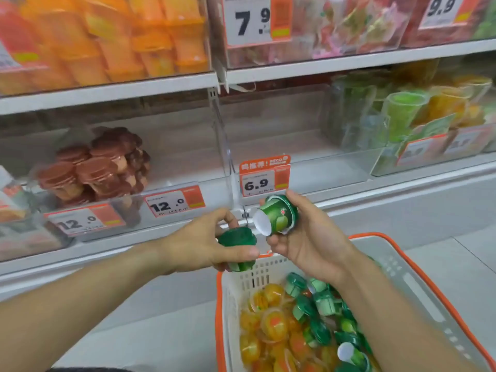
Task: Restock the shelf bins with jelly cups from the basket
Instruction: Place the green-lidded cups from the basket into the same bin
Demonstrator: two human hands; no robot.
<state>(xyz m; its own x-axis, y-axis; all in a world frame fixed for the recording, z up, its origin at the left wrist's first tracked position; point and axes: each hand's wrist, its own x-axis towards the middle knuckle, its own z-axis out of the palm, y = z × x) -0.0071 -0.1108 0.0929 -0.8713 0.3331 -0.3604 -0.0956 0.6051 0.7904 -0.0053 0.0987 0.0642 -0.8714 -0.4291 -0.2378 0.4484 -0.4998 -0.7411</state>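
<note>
1. Two green jelly cups are in hand, both held just in front of the shelf edge and above the far rim of the basket (418, 267). The left hand (198, 245) holds a dark green jelly cup (237, 238), its thumb and fingers curled round the cup. The right hand (308, 234) grips a lighter green jelly cup (277, 214) lying tilted on its side, white foil lid facing left.

2. Target, as judged: the bare clear bin (295, 146) behind the 6.9 price tag (264, 181), directly beyond the right hand. No stock shows in it.

3. Risk, misplacement: the neighbouring bin to the left holds brown cups (94, 167) and the one to the right holds tall green and yellow cups (418, 111). A careless reach could put green cups in the wrong bin.

4. Risk, drop: both cups hang over the gap between basket and shelf. A loosened grip there would send a cup to the floor (456, 232) rather than back into the basket.

5. Risk, lid damage: the foil edge of the right-hand cup looks crumpled. Hard squeezing or knocking it on the bin's front wall could split the seal.

6. Risk, mixed stock: the basket holds orange jelly cups (268, 318) beside the green ones (316, 304); a hurried grab could pick the wrong flavour.
</note>
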